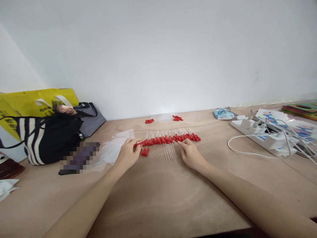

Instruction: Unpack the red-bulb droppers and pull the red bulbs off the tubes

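Observation:
My left hand is closed on a red rubber bulb, gripped between thumb and fingers at the left end of a row. My right hand pinches a thin clear tube, its tip pointing left. Between and beyond the hands lies a row of droppers, red bulbs towards me and clear stems pointing at the wall. Several loose clear tubes lie side by side in front of the row. A few loose red bulbs rest just right of my left hand.
Clear plastic bags lie left of my hand, near a blurred dark flat object and a black bag. Farther back are more red bulbs. A white power strip with cables and a blue pack stand right.

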A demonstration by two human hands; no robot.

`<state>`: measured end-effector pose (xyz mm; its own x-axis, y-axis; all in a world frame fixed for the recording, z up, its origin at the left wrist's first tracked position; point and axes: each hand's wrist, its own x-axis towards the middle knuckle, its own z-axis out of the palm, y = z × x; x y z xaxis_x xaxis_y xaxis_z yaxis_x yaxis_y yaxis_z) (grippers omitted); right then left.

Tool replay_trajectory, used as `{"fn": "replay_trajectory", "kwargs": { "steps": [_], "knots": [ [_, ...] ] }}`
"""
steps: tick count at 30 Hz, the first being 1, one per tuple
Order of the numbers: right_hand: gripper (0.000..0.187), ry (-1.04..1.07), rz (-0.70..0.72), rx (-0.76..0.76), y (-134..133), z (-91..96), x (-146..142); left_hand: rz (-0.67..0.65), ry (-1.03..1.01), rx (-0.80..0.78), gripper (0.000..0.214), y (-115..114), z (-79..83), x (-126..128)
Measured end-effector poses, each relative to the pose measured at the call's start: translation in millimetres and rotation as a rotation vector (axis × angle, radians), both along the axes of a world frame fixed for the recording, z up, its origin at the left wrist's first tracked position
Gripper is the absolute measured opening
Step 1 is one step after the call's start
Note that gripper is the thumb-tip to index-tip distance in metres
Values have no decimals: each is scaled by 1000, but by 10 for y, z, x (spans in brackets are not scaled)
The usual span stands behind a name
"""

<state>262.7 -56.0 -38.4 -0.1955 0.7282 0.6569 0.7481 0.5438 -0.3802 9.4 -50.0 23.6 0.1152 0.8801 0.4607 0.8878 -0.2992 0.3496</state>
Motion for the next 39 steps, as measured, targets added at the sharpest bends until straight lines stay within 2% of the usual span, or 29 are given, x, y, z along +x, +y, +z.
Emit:
{"fn": "replay_trajectory", "kwargs": {
  "steps": [4, 9, 15, 20, 26, 31, 39],
  "knots": [
    [32, -59, -60, -22, 0, -72, -27, 27, 89, -26, 21, 25, -111, -13],
    [25, -103, -41, -100, -1, -54, -34, 21, 108, -65, 19, 32, -157, -22],
    [16, -31, 16, -126, -33, -2, -113, -11, 99, -88, 27, 58, -41, -31],
    [17, -10, 18, -154, -16, 25, -121, 64, 213, -145, 28, 311, 24, -30],
    [17, 133, -18, -199, 27, -6, -76, 161, 222, -391, 40, 562, 18, 53],
    [18, 198, -20, -243, 4, -14, -69, 209, 258, -475, 39, 597, 58, 141],
    [23, 261, -27, -410, -36, 57, -93, 266, 313, -472, 26, 598, 128, 280]
  ]
}}
